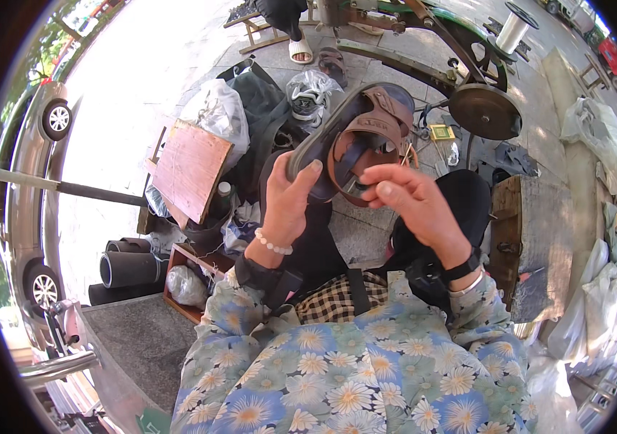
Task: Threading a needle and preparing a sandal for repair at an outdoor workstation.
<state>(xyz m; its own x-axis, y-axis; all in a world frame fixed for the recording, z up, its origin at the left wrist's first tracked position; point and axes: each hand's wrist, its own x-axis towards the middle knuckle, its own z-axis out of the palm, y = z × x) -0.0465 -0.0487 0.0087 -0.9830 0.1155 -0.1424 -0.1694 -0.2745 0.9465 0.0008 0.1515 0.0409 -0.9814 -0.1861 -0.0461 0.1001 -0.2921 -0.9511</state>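
A brown strapped sandal with a dark sole is raised in front of me, tilted, toe pointing away. My left hand is closed around the heel end of its sole, thumb on the upper side. At the loose heel strap, my right hand has its thumb and fingers drawn together. Whatever may be between those fingertips is too small to make out. Another brown sandal lies on the paving beyond.
A machine with a round dark wheel and a thread spool stands at the far right. Bags and a wooden board crowd the left. A wooden box sits by my right arm. Ahead is a person's slippered foot.
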